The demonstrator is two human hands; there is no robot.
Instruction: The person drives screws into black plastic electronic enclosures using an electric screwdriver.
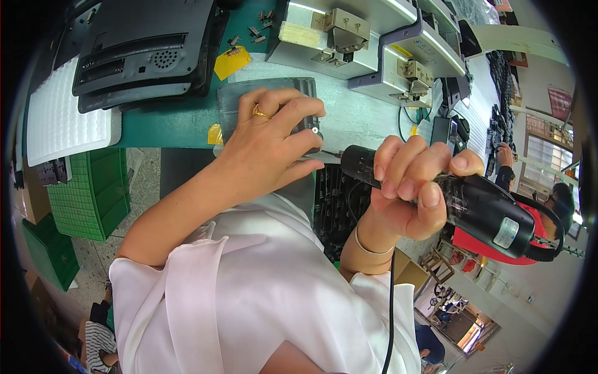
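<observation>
My left hand (265, 137) lies over a dark grey plastic casing (230, 100) at the table's near edge, bent fingers holding it down. A small, pale round spot, perhaps a screw head (315, 131), shows at the casing's right side beside the fingertips. In my right hand (414, 181) is a black electric screwdriver (476, 209), fingers and thumb wrapped round its body. It is tilted sideways, its thin bit aimed left at the casing's near right corner. I cannot tell whether the bit touches it. My left palm hides most of the casing.
Large black housings (146, 53) sit on white foam (68, 118) at the left. Small metal parts (255, 31) lie behind yellow tape (232, 62). Metal fixtures with clamps (349, 37) stand at the back right. Green crates (90, 193) are below left. A cable (391, 311) hangs in front.
</observation>
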